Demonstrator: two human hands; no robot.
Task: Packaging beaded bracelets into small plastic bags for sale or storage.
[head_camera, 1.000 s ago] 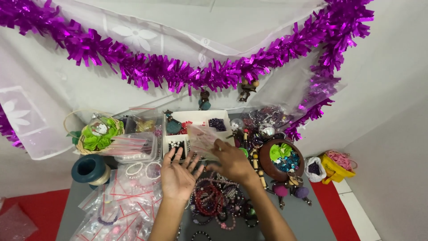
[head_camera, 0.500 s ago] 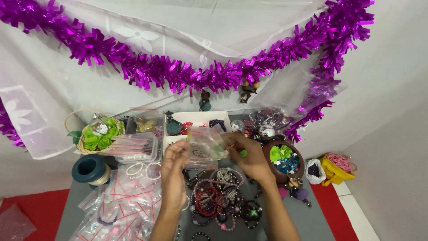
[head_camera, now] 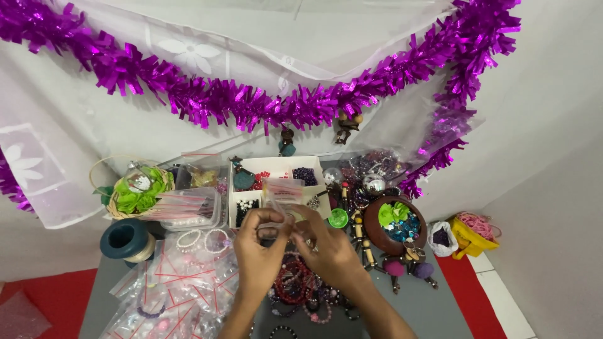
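My left hand (head_camera: 262, 250) and my right hand (head_camera: 326, 249) meet over the middle of the table, both pinching a small clear zip bag (head_camera: 281, 193) with a red seal strip, held upright above a white compartment box (head_camera: 276, 168) of dark beads. Under my hands lies a heap of red, purple and black bead bracelets (head_camera: 298, 290). What is inside the bag I cannot tell.
A pile of clear zip bags (head_camera: 179, 289) lies at the left, a teal spool (head_camera: 126, 239) and a basket with green flowers (head_camera: 135, 191) behind it. A brown bowl of green and blue pieces (head_camera: 398, 223) sits right. Purple tinsel (head_camera: 251, 103) hangs on the wall.
My hands have come together from being spread over the bracelets. They picked up the clear bag, then lowered it slightly and closed in on its lower edge.
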